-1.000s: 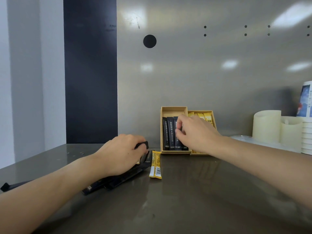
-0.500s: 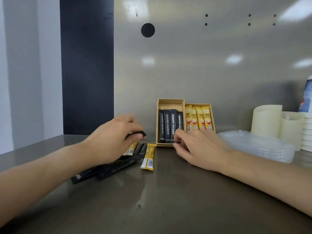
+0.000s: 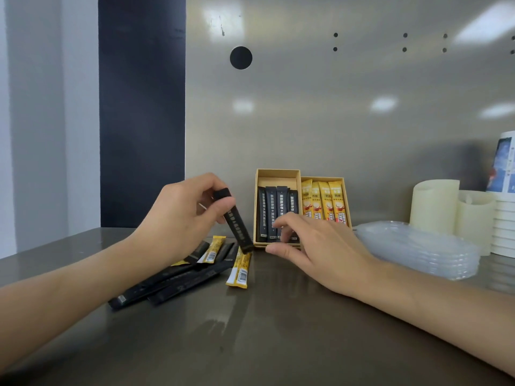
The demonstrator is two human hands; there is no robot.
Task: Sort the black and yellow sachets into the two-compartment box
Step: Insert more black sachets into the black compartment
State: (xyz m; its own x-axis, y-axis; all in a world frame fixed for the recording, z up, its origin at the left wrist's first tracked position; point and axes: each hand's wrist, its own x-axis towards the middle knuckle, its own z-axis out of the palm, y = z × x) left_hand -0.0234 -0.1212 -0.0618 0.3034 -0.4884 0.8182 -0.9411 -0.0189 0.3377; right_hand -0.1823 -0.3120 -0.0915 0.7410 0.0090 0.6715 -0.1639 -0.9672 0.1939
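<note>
A tan two-compartment box (image 3: 278,174) leans against the back wall. Its left side holds several black sachets (image 3: 271,211), its right side several yellow sachets (image 3: 324,200). My left hand (image 3: 181,218) pinches the top of one black sachet (image 3: 235,224) and holds it tilted in the air, left of the box. My right hand (image 3: 315,249) hovers empty in front of the box, fingers spread, hiding the lower ends of some sachets. On the table lies a loose pile of black sachets (image 3: 172,282) with a yellow sachet (image 3: 239,268) and another yellow one (image 3: 213,247).
A stack of clear plastic lids (image 3: 418,249) lies right of the box. Behind it stand two cream cylinders (image 3: 434,207), and stacked white cups (image 3: 504,227) at the right edge. A steel wall (image 3: 306,121) closes the back of the steel table (image 3: 250,335).
My left hand has lifted a black sachet off the pile and raised it toward the box. My right hand has drawn back from the box and opened.
</note>
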